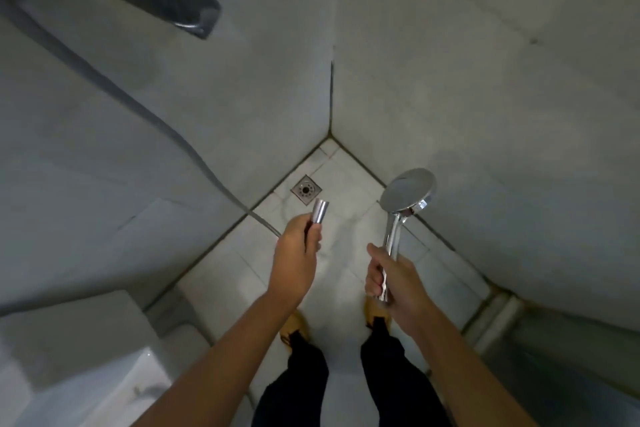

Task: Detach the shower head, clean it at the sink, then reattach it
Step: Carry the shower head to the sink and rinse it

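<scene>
Over the shower floor, the shower head (408,191) is up in the right hand (388,277), fingers wrapped round the lower end of its chrome handle, round face tilted up and away toward the right wall. It's off the hose: clear air between it and the hose nut (320,211), which pokes out of the left hand (297,246), that fist curled round the hose end just below the nut. The two hands sit side by side, apart, nothing joining them. From the left hand the hose (145,104) runs away up the left wall toward a blurred dark metal fitting (173,0) at the top left. Down beyond the nut, a square drain (306,189) sits in the corner of the pale tiled floor (339,236). Below the arms, dark trousers and tan shoes (294,326). At lower left, a white fixture (86,350), probably a toilet, though it is cut off by the edge.
</scene>
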Demonstrator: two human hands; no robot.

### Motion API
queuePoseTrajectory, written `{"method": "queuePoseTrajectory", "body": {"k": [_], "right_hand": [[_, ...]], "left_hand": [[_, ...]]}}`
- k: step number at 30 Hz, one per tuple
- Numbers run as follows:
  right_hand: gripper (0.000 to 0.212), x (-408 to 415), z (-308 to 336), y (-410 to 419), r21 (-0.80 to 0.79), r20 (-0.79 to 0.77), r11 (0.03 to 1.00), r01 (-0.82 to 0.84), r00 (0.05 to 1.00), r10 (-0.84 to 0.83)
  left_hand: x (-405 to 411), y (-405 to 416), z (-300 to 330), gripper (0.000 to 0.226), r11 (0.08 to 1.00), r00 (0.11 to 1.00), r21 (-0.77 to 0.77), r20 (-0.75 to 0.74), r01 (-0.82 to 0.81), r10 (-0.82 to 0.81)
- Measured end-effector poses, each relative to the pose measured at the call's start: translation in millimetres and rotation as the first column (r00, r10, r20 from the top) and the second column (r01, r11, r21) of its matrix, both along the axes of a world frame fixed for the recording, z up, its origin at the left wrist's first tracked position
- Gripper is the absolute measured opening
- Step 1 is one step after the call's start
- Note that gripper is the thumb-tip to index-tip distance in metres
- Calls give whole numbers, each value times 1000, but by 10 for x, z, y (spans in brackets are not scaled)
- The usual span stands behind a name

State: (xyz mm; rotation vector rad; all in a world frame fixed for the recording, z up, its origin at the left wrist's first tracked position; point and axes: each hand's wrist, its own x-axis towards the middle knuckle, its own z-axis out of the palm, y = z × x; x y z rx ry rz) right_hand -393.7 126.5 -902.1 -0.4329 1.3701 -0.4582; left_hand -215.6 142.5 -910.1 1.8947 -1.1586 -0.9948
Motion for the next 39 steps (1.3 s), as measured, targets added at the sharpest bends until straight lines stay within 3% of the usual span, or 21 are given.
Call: {"method": "queuePoseTrajectory", "body": {"k": [8,13,18,23,26,32,36,39], "right_hand": [[40,-326,-1628,231,52,-70,998,-23,997,27],[34,-392,-2467,387,70,-99,997,-45,994,52],[47,-388,-3220,419,102,-96,993,-60,993,70],[51,-452,-3784,235,106,-102,962,-252,959,263],[46,-575,-4037,92,91,-63,952,-293,952,300],[41,-756,-4325,-67,111,-81,934,-338,934,348],[41,-748,-4276,-76,161,-62,937,-309,945,322],[42,-695,-4056,-24,180,-49,936,-302,948,315]], "left_hand": [[-411,285,-2055,15,975,998,221,51,32,-44],[-684,494,-3240,17,937,974,308,98,167,-206],[-881,606,-4378,21,863,942,428,68,269,-327],[-934,602,-5382,9,822,907,504,158,265,-390],[-968,484,-5773,10,829,912,523,213,196,-351],[-981,321,-6182,22,775,950,623,162,110,-265],[-830,334,-6108,22,746,991,666,78,27,-106],[-696,348,-5704,18,769,998,638,-29,-29,62]]}}
